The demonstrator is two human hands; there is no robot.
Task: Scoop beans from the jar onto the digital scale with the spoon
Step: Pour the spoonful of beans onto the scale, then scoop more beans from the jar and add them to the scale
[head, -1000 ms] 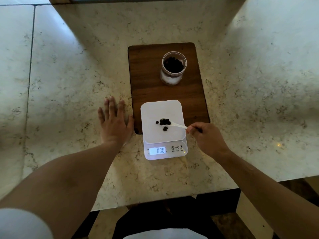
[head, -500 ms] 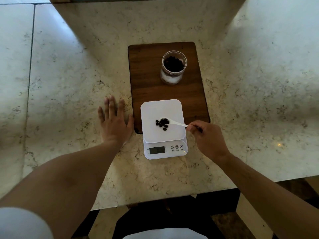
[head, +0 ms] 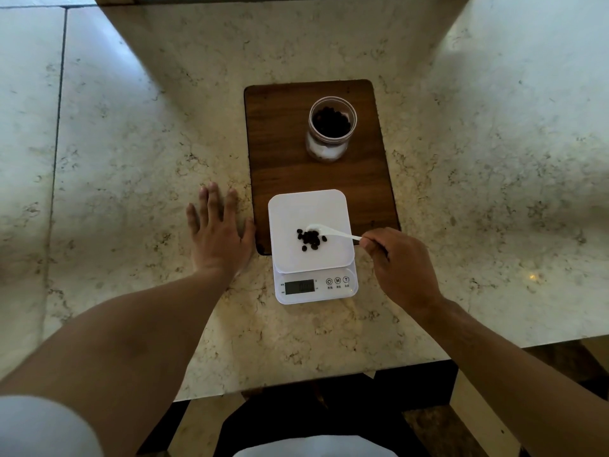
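A white digital scale (head: 329,209) stands at the near end of a wooden board, its display dim. Several dark beans (head: 309,239) lie in a small heap on its platform. My right hand (head: 400,267) pinches the handle of a white plastic spoon (head: 333,231), whose bowl rests at the heap's upper edge. An open clear jar (head: 332,131) with dark beans inside stands upright on the far part of the board. My left hand (head: 219,237) lies flat on the counter just left of the scale, fingers spread, holding nothing.
The dark wooden board (head: 280,140) lies on a pale marble counter (head: 131,159). The counter's front edge (head: 296,382) runs close below the scale, with dark floor beneath it.
The spoon's bowl has emptied onto the platform and the beans now lie in a wider heap. The scale's display went from lit to dim. My left hand has stayed put.
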